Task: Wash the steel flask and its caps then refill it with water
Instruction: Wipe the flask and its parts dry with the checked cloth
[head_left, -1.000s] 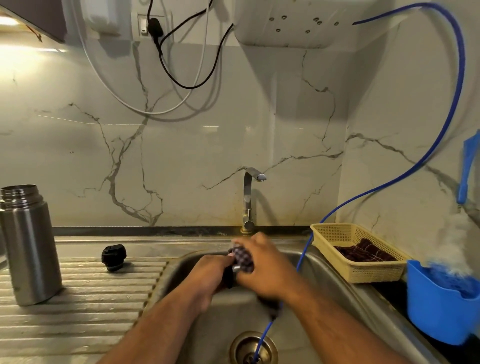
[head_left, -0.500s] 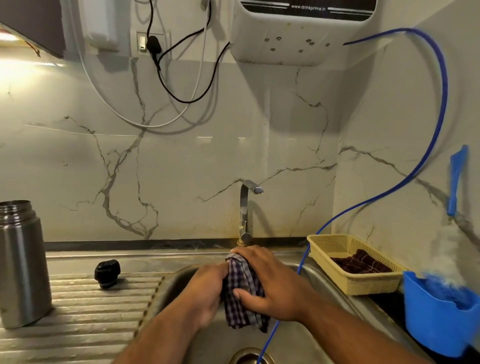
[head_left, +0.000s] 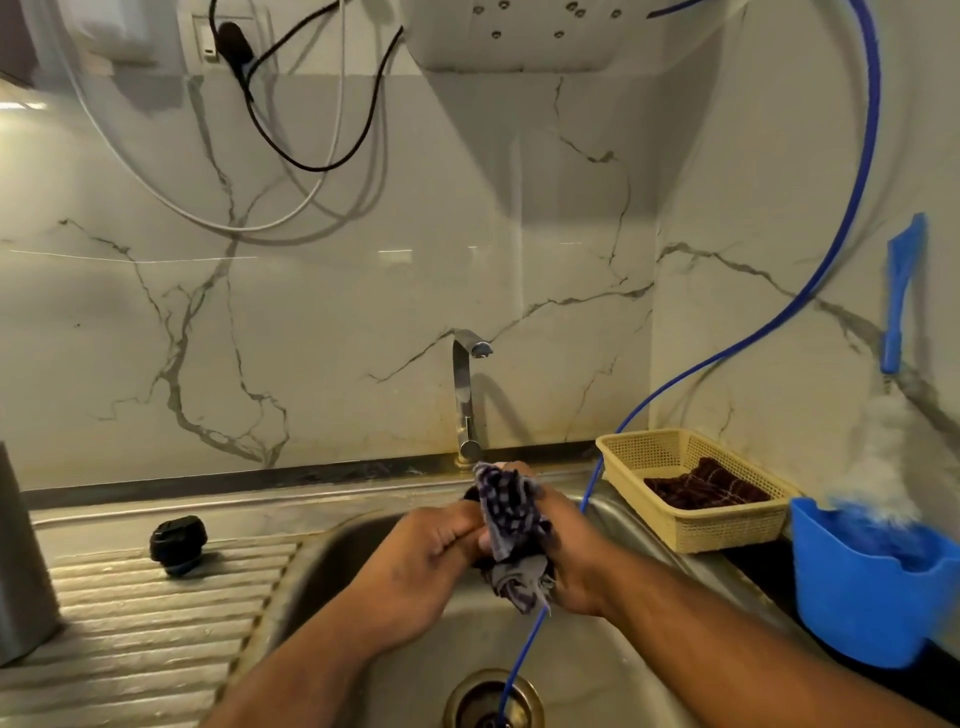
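The steel flask (head_left: 21, 561) stands open at the far left edge, on the ribbed drainboard (head_left: 135, 623), mostly cut off by the frame. A black cap (head_left: 178, 544) lies on the drainboard, apart from it. Over the sink basin (head_left: 597, 670), my left hand (head_left: 431, 551) and my right hand (head_left: 571, 561) press together around a blue checked cloth (head_left: 511, 512). A small dark object (head_left: 470, 493), seemingly a second cap, peeks out between my left fingers and the cloth; most of it is hidden. No water runs from the tap (head_left: 465, 395).
A blue tube (head_left: 841, 249) hangs from the wall unit down into the drain (head_left: 491, 699), passing just under my hands. At the right are a yellow basket (head_left: 727, 525) with a dark cloth and a blue holder (head_left: 867, 597) with a brush.
The cloth is bunched higher and tighter between my hands than half a second ago. Both hands stay over the basin. The camera has shifted, pushing the flask further out of frame.
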